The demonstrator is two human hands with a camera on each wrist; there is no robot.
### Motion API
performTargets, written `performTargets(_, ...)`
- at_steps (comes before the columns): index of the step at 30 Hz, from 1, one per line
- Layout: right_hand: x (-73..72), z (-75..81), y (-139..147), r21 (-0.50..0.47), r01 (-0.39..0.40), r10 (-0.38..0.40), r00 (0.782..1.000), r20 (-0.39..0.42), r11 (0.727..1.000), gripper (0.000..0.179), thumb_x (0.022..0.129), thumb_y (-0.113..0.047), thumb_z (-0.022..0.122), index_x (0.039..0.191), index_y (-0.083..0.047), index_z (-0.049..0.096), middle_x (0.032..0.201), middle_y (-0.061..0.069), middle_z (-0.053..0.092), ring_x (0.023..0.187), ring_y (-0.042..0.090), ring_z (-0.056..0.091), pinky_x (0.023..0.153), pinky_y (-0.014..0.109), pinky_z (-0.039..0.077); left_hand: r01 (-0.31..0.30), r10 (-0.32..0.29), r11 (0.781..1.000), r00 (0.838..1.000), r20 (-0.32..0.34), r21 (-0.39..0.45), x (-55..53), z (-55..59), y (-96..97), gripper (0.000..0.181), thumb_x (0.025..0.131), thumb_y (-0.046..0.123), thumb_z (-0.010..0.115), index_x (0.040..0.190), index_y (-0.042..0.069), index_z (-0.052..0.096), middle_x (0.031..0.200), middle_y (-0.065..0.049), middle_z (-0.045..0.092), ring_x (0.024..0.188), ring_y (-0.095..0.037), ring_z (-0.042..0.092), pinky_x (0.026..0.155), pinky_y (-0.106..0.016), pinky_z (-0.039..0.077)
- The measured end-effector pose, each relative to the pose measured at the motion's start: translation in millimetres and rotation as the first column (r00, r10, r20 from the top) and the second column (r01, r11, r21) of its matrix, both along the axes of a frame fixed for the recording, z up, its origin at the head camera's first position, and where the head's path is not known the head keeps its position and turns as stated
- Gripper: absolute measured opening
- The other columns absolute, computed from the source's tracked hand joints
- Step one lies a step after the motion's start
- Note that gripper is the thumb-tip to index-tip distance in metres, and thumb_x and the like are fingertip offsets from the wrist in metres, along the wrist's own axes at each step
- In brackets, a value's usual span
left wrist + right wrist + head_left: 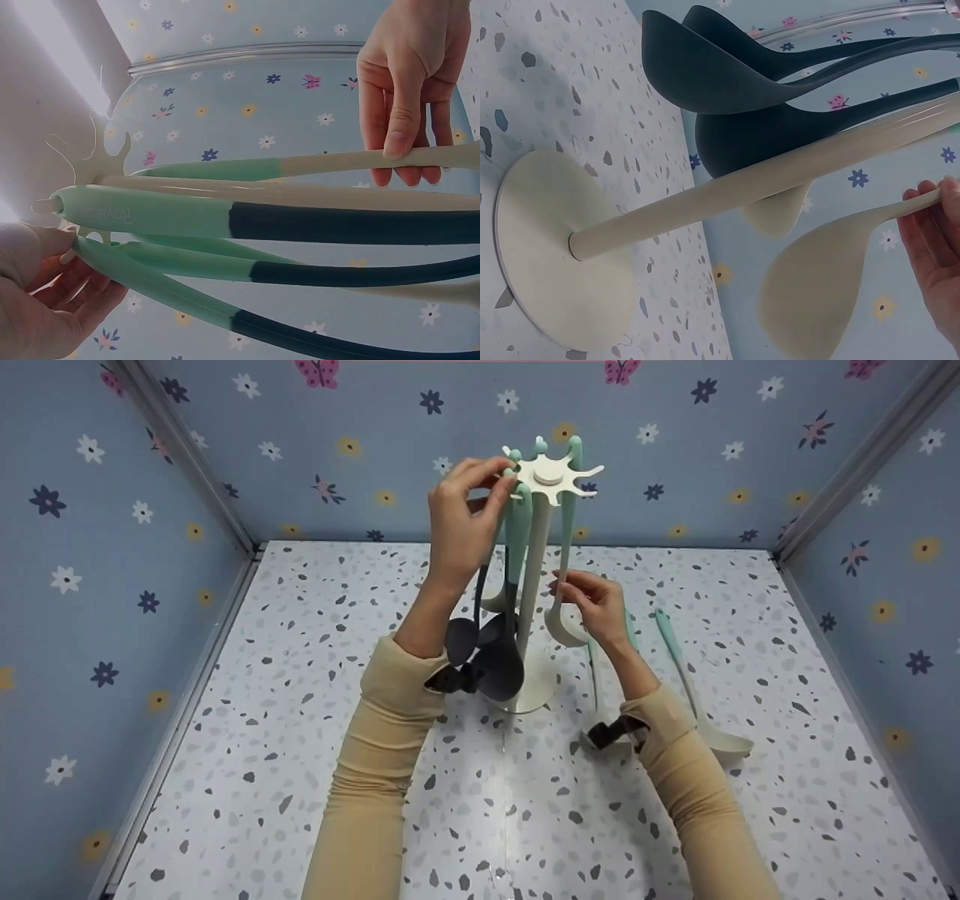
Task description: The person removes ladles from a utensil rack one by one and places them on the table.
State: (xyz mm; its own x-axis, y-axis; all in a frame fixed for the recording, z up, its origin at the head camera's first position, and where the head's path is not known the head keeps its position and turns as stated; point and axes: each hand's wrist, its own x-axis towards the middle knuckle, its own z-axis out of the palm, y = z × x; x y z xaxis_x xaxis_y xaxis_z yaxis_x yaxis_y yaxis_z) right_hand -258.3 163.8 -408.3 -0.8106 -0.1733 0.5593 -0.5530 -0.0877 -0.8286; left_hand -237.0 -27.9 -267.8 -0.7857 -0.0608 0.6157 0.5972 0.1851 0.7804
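Observation:
A cream utensil rack (551,476) with hooked arms stands upright on a round base. At its top, my left hand (465,525) pinches the green handle end of a black ladle (161,291) beside a hook; whether the handle hangs on the hook, I cannot tell. Lower down on the right, my right hand (596,604) pinches the shaft of a cream ladle (817,285) between thumb and fingers. That ladle's green handle reaches up to the rack's top. Other black ladles (501,671) hang on the left side, and a cream-headed utensil (776,214) shows behind the post.
On the speckled table (262,780), right of the rack, lies a cream ladle (727,744) with a green handle. Another cream utensil (596,682) lies partly behind my right wrist. Flowered panels (375,450) enclose the table at the back and sides.

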Motion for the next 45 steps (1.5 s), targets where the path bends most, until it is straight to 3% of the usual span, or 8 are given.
performTargets(5,1.2,0.5,3.0,0.008,0.043,-0.042,0.999,-0.016,0.999,0.017,0.082,0.017,0.050,0.097,0.023,0.056,0.085,0.037,0.057,0.074,0.031,0.062,0.067,0.033,0.052,-0.001,0.000,1.000,1.000,0.012,0.006,-1.8,-0.8,0.0,0.019,0.085,0.008,0.059,0.099,-0.003,0.065,0.093,-0.010,0.060,0.085,-0.015,0.058,0.070,-0.021,0.051)
performTargets(12,0.7,1.2,9.3,0.000,0.062,-0.062,0.998,0.003,0.998,0.018,0.082,0.016,0.051,0.098,0.022,0.056,0.083,0.038,0.056,0.073,0.039,0.060,0.067,0.034,0.052,-0.002,0.002,1.000,1.000,0.007,0.005,2.0,1.9,0.6,0.019,0.085,0.006,0.058,0.100,-0.006,0.064,0.093,-0.012,0.059,0.085,-0.016,0.058,0.070,-0.022,0.051)
performTargets(17,-1.6,3.1,12.3,-0.007,0.055,-0.055,0.998,0.018,0.998,0.018,0.081,0.016,0.051,0.097,0.023,0.056,0.083,0.038,0.056,0.072,0.028,0.063,0.067,0.033,0.052,0.000,0.000,1.000,1.000,0.007,0.008,-5.0,-3.4,0.1,0.020,0.085,0.007,0.059,0.100,-0.004,0.064,0.093,-0.011,0.060,0.085,-0.016,0.058,0.070,-0.022,0.051)
performTargets(23,-3.9,5.5,18.3,0.008,0.047,-0.047,0.999,0.004,0.999,0.017,0.080,0.018,0.050,0.096,0.024,0.055,0.084,0.038,0.056,0.073,0.026,0.064,0.067,0.031,0.053,-0.010,0.010,1.000,0.999,-0.035,-0.011,-2.0,-2.6,-0.5,0.020,0.086,0.010,0.059,0.099,-0.003,0.065,0.091,-0.009,0.060,0.083,-0.014,0.058,0.069,-0.022,0.051)
performTargets(38,-9.6,8.9,52.5,0.038,0.149,-0.150,0.988,0.041,0.988,0.018,0.082,0.013,0.053,0.098,0.021,0.056,0.084,0.035,0.058,0.071,0.025,0.064,0.065,0.028,0.053,0.004,-0.004,1.000,1.000,-0.006,0.017,0.2,-0.6,-0.2,0.018,0.085,0.008,0.059,0.098,-0.004,0.065,0.091,-0.010,0.060,0.084,-0.015,0.058,0.070,-0.020,0.051)
performTargets(45,-5.7,13.0,75.7,0.095,0.251,-0.256,0.965,0.054,0.963,0.017,0.080,0.012,0.056,0.095,0.020,0.058,0.085,0.035,0.058,0.069,0.019,0.064,0.064,0.026,0.052,0.008,-0.008,1.000,1.000,-0.004,0.027,0.4,0.5,0.3,0.018,0.085,0.007,0.060,0.098,-0.004,0.065,0.091,-0.011,0.060,0.083,-0.016,0.058,0.070,-0.020,0.051)
